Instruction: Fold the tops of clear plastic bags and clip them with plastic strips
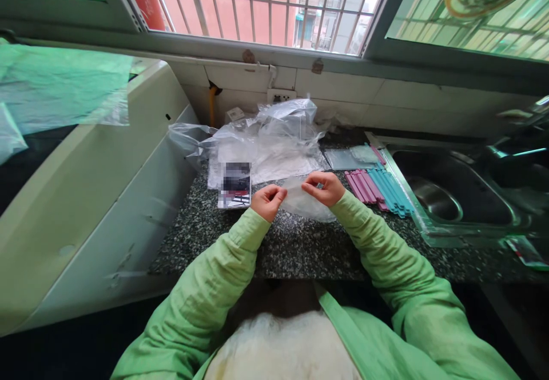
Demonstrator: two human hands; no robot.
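A clear plastic bag (306, 202) spans the gap between my two hands, above the speckled counter (295, 248). My left hand (268, 201) pinches its left side between thumb and fingers. On the other side, my right hand (325, 188) is closed in a pinch on its upper edge. Just left of my left hand lies a phone-like rectangular thing (237, 188), its surface partly pixelated. Behind both hands spreads a pile of clear plastic bags (274, 145). Pink sticks (363, 186) and blue sticks (389, 190) lie in rows to the right of my right hand.
A metal sink (463, 179) with a steel bowl (435, 197) is at the right. A large pale appliance (141, 157) stands at the left, with plastic sheeting (64, 82) over it. At the back are a wall socket (281, 95) and a barred window (266, 8).
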